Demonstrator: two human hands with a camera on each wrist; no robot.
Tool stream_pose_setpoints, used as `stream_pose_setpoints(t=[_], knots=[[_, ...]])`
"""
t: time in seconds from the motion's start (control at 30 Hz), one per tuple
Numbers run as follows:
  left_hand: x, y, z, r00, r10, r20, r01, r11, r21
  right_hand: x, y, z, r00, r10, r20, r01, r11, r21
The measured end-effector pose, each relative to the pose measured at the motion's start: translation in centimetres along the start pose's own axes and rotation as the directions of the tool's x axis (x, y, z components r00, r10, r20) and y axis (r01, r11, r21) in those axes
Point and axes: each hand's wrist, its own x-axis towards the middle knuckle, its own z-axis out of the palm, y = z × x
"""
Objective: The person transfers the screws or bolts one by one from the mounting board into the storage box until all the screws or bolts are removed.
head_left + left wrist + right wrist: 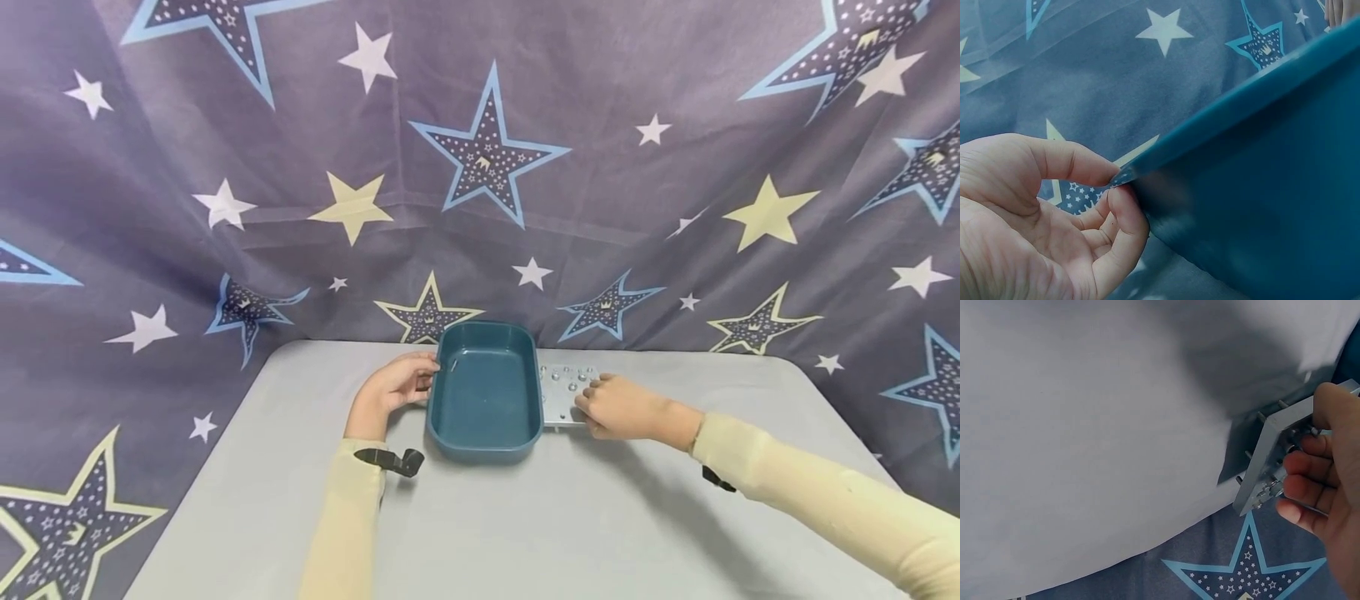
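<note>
A deep teal plastic bin (486, 450) with rounded corners stands on the table in the middle of the head view. My left hand (405, 382) pinches its left rim between thumb and fingers, seen close in the left wrist view. Right of the bin is a silvery metal plate (558, 404) with several bolts on its upper face. My right hand (622, 407) grips the plate's right side, fingers curled over the bolt-studded face. In the right wrist view, thin screw ends (1240, 480) stick out from the plate's other face. The palm hides part of the plate.
A pale grey cloth covers the table (247, 500). Behind it hangs a purple-grey curtain (645, 67) printed with stars, close to the back edge. Inside the bin is a small bright mark near the left wall; I cannot tell what it is.
</note>
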Motion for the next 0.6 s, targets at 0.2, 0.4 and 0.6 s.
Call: stream_pose_setpoints(t=[0.2, 0.4, 0.6], knots=[[-0.09, -0.15, -0.25, 1.000, 0.003, 0.002, -0.003, 1.000, 0.000, 0.16, -0.26, -0.28, 1.000, 0.014, 0.023, -0.014, 1.000, 0.009], [0.11, -0.19, -0.30, 1.000, 0.001, 0.000, -0.001, 1.000, 0.001, 0.21, -0.24, -0.28, 1.000, -0.002, 0.024, 0.002, 1.000, -0.022], [0.01, -0.11, -0.30, 1.000, 0.005, 0.008, -0.005, 1.000, -0.007, 0.12, -0.12, 0.10, 0.999, -0.034, 0.007, 0.035, 0.997, -0.073]])
